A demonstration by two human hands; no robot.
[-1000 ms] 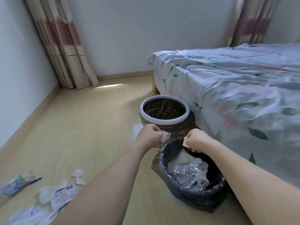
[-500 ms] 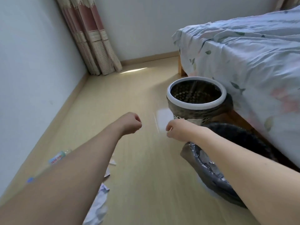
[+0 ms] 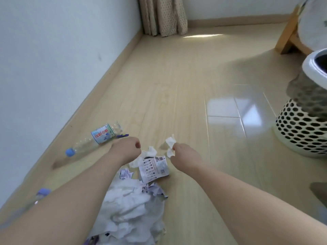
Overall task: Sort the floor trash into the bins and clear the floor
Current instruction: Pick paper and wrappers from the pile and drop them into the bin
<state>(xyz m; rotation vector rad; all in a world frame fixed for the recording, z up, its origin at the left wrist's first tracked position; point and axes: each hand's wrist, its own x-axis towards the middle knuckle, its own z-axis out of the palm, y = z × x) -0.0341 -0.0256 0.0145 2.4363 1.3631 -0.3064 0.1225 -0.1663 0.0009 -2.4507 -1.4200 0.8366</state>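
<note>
The small white scrap [image 3: 170, 146] is pinched by the right hand [image 3: 184, 152] just above the paper pile [image 3: 131, 206] on the floor, the left hand [image 3: 128, 147] is curled up empty, so more paper should be grabbed gently.

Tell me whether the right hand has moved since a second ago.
Yes. The right hand was over the black-lined bin beside the white-rimmed bin; it now sits well left of that bin, down at the floor scraps, pinching a white paper scrap.
</note>
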